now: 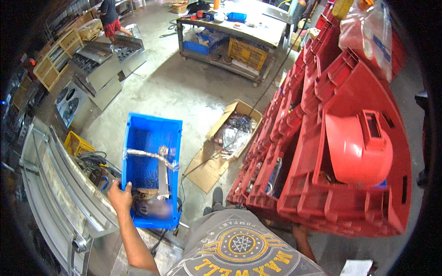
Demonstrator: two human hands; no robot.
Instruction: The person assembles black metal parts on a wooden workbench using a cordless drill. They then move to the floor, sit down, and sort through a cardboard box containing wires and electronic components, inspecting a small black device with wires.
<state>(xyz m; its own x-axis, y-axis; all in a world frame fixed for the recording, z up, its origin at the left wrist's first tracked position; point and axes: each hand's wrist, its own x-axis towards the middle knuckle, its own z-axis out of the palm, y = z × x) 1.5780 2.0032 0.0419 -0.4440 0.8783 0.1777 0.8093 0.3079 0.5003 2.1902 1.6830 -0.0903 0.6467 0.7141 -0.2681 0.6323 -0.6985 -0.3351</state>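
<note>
Metal frame (62,202): fills the left side, its long rails bending toward the rim; its inner edge comes near the bin.
Steel units (92,69): several grouped farther back at left, their corners facing the central floor.
Yellow crate (78,143): just beyond the frame's inner edge, with dark cables (94,159) beside it.
Far person (109,18): stands behind the steel units, well apart from the bin.
Left hand (120,195): closed on the bin's left edge, thumb over the rim.
Blue bin (149,131): left of centre, its open side toward the camera; a silvery wrapped strip (143,153) crosses from edge to edge, and a flat grey strip (163,178) and dark pieces lie lower inside. What supports its underside is hidden.
Concrete floor (156,89): a broad stretch runs from the bin's top edge back to the tabletop.
Cardboard box (218,120): takes up floor between the bin and the red bins, narrowing that gap; one flap lies out toward the shoes.
Tabletop (262,14): at the back, well apart, crates on the shelf below.
Right hand (301,233): mostly hidden under the red bins' lower edge; cannot tell whether it grips.
Red bins (317,207): a stacked bank walling off the right, a red mask (359,158) in the nearest.
</note>
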